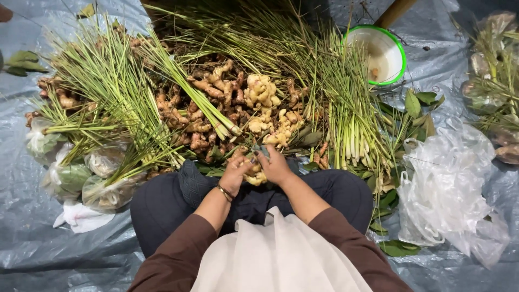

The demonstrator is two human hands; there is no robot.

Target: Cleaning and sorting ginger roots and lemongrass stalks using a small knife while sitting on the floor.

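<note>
At lap, 2 hands (257, 168) grip ginger (255, 177).

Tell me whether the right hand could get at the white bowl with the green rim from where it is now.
Probably not without leaning forward. The right hand is busy at a piece of ginger with the left hand, and the white bowl lies far off, beyond the lemongrass stalks.

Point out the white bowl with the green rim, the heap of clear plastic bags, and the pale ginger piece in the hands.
White bowl with green rim (400, 59): head view, on its right rim.
Heap of clear plastic bags (443, 189): head view, mid-heap.
Pale ginger piece (256, 177): head view, on its lower end between both hands.
</note>
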